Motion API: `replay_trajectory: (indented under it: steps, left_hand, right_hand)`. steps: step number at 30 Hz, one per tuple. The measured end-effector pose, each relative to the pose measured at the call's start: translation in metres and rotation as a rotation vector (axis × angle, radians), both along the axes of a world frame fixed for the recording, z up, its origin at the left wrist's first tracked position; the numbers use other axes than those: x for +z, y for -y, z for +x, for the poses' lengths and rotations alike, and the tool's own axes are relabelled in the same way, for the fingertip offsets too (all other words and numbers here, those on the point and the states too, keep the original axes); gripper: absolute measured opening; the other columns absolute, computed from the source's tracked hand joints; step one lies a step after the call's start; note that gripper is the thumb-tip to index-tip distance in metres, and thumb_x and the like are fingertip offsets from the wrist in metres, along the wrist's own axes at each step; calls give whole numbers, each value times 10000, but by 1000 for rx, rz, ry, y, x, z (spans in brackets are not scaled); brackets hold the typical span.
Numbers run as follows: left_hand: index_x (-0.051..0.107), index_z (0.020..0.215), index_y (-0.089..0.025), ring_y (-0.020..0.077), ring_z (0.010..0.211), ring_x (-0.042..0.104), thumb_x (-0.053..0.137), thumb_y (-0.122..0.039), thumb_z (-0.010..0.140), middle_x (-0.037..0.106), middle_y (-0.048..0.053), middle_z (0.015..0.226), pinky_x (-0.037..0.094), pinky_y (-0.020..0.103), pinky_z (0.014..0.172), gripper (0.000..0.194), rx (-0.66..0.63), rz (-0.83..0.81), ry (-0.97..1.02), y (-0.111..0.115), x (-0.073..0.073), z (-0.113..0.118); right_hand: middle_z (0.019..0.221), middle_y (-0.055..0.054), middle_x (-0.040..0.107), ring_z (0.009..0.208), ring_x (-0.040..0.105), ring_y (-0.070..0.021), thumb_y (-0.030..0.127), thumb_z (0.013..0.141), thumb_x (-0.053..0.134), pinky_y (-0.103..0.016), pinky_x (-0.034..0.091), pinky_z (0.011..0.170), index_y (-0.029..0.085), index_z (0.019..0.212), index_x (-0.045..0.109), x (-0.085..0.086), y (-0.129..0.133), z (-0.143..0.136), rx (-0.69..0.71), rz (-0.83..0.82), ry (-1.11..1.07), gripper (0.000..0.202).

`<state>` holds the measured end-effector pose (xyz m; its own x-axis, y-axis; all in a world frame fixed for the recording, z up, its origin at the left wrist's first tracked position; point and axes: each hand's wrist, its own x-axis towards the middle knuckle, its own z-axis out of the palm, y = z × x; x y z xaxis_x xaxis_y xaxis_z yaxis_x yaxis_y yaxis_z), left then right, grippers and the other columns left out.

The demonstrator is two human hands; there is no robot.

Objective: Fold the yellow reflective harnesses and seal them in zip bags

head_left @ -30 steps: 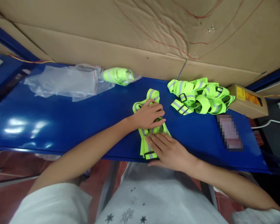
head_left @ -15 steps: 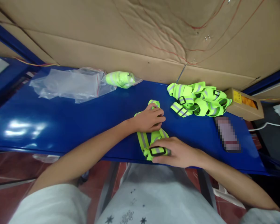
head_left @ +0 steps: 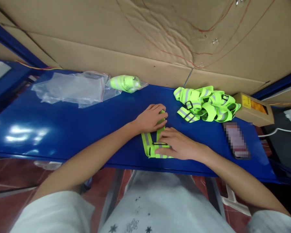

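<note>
Reflective strap (head_left: pixel 147 139) lies folded on the counter (head_left: pixel 87 124), its 12 o'clock end under the bent fingers of the left hand (head_left: pixel 151 118), its 3 o'clock side under the right hand (head_left: pixel 179 144), thumb on the band beside a buckle; cannot tell if either hand's fingers clamp it. Strap pile (head_left: pixel 208 105) at 2 o'clock, bagged strap (head_left: pixel 124 83) at 11.
</note>
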<state>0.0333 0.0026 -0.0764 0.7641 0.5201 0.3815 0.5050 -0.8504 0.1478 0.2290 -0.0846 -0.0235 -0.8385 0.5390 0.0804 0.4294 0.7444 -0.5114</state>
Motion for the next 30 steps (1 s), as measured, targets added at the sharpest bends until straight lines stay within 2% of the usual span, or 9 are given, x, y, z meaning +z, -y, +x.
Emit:
replay_trajectory:
  steps: [2,4,8,11,13,14,19,24,30]
  left_hand:
    - [627,1082,-173,280,1231,546,386,-324,1056,586,150,1217,446,458,1032,285,-37,-66,35,-4,-1,0]
    - [628,1063,-170,262,1206,550,381,-289,1061,589,144,1205,444,449,1040,274,-56,-97,78,-7,-2,0]
    - [626,1031,-176,238,1166,560,412,-266,1052,598,126,1184,451,421,1027,233,-58,-103,113,-7,-3,-1]
    - [632,1053,-174,242,1167,564,430,-269,1044,607,125,1185,449,409,1015,223,-47,-71,98,-6,-3,0]
    - [643,1054,-170,248,1166,571,424,-286,1050,615,126,1181,444,402,993,248,-29,-34,75,-5,-3,1]
    - [651,1047,-170,251,1157,576,418,-298,1055,621,125,1175,439,401,974,266,-17,-9,58,-5,-2,2]
    - [681,979,-173,248,1028,588,403,-344,1062,661,103,1080,387,402,858,337,39,114,-22,0,1,7]
    - [676,850,-180,231,919,561,427,-336,1039,655,59,879,349,401,802,349,-26,84,-48,15,3,14]
    - [664,926,-172,220,934,563,370,-341,1073,660,88,1017,343,386,813,369,-37,-11,-23,20,1,19]
  right_hand:
    - [1037,-96,728,969,664,-214,472,1024,575,-349,484,886,146,1197,692,-5,-12,-2,8,38,12,388]
    - [1102,-98,727,956,676,-206,448,1034,564,-331,503,843,160,1267,641,-8,-19,-6,2,119,30,377]
    - [1037,-104,707,957,658,-235,390,1071,488,-382,508,866,158,1122,693,-11,-11,-11,-18,424,110,314]
    - [1155,-171,685,1055,634,-305,551,1027,503,-460,525,929,89,1345,605,-16,9,-8,-25,486,127,570]
    - [1311,-234,625,1179,591,-360,684,953,534,-519,511,1009,37,1467,490,-22,22,-4,-39,461,115,827]
    - [1355,-249,600,1224,570,-376,701,934,549,-538,498,1041,34,1489,463,-24,26,-3,-52,453,114,872]
    - [1340,-223,624,1249,590,-347,556,974,601,-518,510,1063,87,1443,515,-27,32,-1,-40,394,66,668]
    - [1298,-150,681,1177,654,-267,561,990,582,-437,553,986,170,1381,565,-10,36,3,4,93,-53,552]
    - [1146,-76,762,1085,680,-213,448,1040,558,-413,452,1003,208,1247,689,14,20,-1,-19,-103,-15,343]
